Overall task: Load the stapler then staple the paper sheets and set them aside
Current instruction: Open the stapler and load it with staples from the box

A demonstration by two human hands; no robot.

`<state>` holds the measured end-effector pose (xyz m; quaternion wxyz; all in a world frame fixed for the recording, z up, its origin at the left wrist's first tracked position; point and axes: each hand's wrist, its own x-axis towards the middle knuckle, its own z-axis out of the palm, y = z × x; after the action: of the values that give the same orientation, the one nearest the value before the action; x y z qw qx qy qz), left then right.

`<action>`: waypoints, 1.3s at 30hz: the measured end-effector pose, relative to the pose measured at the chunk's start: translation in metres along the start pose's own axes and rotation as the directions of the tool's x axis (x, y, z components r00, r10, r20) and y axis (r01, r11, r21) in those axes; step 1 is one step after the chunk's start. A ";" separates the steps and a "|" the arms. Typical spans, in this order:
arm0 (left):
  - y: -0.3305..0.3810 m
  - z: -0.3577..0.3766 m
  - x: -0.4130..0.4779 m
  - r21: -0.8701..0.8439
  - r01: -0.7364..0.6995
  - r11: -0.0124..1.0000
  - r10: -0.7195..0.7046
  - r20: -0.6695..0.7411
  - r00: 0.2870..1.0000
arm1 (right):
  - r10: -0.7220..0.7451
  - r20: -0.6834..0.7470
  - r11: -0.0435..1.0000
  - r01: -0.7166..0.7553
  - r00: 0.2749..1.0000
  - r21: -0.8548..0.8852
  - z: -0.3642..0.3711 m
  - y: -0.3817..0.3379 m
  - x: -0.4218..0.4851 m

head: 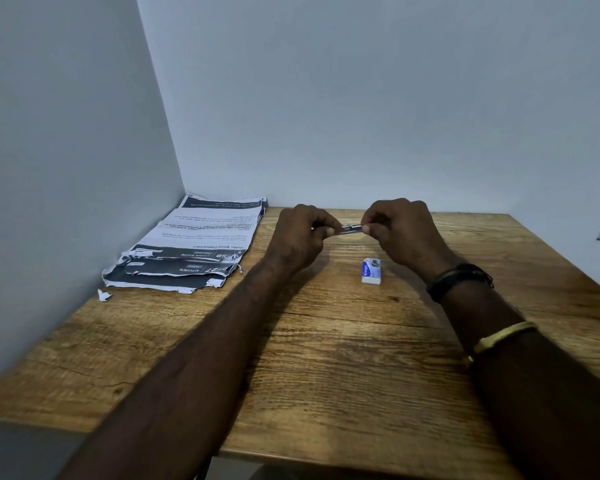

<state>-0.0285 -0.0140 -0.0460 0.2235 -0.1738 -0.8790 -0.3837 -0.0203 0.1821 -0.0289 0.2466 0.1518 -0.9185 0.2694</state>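
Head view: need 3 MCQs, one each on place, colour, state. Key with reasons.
1. Where is the paper stack?
A. far left of the table, by the wall
B. under the hands
C. at the near edge

2. What colour is the small box on the table?
A. red
B. white and blue
C. black

3. What are the hands doing?
A. resting flat
B. both pinching one small metal item
C. lifting the papers

Key:
1 A, the stack lies against the left wall.
2 B, white body with a blue label.
3 B, the left hand and right hand grip the metal item at either end above the table.
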 end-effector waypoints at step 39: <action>0.001 -0.003 0.008 -0.604 0.681 0.413 -0.613 0.369 0.699 | -0.213 0.202 0.945 0.149 0.956 0.291 0.020 -0.017 -0.008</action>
<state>-0.0338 -0.0144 -0.0393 -0.0658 0.0907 -0.6688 -0.7349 -0.0140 0.1585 -0.0406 0.1387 0.2990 -0.8769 0.3499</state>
